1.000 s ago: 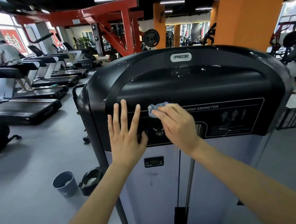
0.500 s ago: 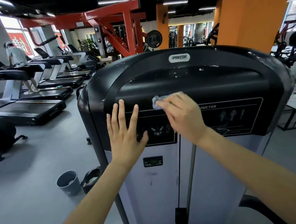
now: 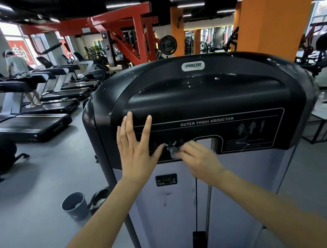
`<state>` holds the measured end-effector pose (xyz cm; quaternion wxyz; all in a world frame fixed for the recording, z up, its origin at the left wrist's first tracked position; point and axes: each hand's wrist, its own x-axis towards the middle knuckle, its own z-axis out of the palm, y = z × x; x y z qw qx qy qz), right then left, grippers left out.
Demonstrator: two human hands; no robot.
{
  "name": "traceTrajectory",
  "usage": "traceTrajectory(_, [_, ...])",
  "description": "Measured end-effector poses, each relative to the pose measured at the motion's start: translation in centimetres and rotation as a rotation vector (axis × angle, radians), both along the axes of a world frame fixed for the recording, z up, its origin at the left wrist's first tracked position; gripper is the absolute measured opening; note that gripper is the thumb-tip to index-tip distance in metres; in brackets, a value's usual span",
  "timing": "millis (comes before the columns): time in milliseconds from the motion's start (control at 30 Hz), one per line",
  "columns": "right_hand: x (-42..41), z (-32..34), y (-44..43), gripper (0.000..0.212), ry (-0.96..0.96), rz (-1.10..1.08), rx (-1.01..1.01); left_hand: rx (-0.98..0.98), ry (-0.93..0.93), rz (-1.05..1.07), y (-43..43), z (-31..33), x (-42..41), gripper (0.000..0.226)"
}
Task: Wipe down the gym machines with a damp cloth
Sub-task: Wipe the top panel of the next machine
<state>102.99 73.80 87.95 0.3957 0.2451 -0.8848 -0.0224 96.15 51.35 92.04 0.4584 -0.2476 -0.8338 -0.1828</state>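
Observation:
A black-hooded weight machine (image 3: 205,93) labelled "Outer Thigh Abductor" fills the middle of the view, with a pale grey shroud below. My left hand (image 3: 136,151) lies flat and spread on the left part of its black label panel. My right hand (image 3: 197,160) is blurred and holds a small blue-grey cloth (image 3: 173,151) against the lower edge of that panel, just right of my left thumb. Most of the cloth is hidden by my fingers. Water drops and streaks show on the hood's top.
A grey bucket (image 3: 75,205) and a dark bin (image 3: 99,201) stand on the floor left of the machine. Treadmills (image 3: 29,125) line the left side, with a person on one (image 3: 17,70). An orange pillar (image 3: 275,15) and red racks (image 3: 129,29) stand behind.
My right hand has swept the cloth down and slightly left from the panel's upper edge to its lower edge, uncovering the label text. My left hand has stayed flat in place.

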Motion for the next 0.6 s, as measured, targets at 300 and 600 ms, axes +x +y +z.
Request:
traceTrajectory(300, [-0.7,7.9,-0.3,0.019,0.415,-0.072,-0.292,-0.100,-0.004,-0.065,2.3,0.1,0.3,0.104])
traceTrajectory(600, [0.5,-2.5,1.4,0.023,0.026,-0.005,-0.003,-0.181,-0.005,-0.018,2.1,0.2,0.2,0.109])
